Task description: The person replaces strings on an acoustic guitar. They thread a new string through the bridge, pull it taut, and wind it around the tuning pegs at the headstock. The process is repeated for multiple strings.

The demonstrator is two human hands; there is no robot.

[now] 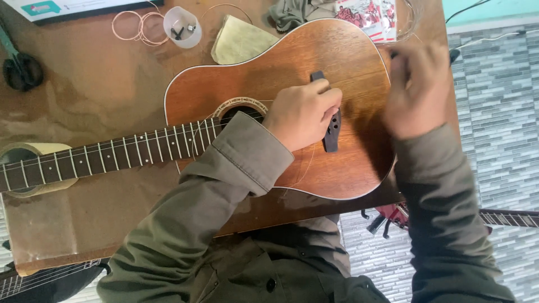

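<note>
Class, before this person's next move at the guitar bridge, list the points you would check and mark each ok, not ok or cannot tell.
1. Guitar lies flat on the table: ok.
2. Left hand rests on the bridge: ok.
3. Right hand sharp enough to judge its grip: not ok, blurred; cannot tell what it holds.
4. Loose string curling over the body, seated at the bridge: cannot tell.
5. Small clear cup of parts upright beyond the body: ok.
6. Cloth beside the upper bout: ok.
</note>
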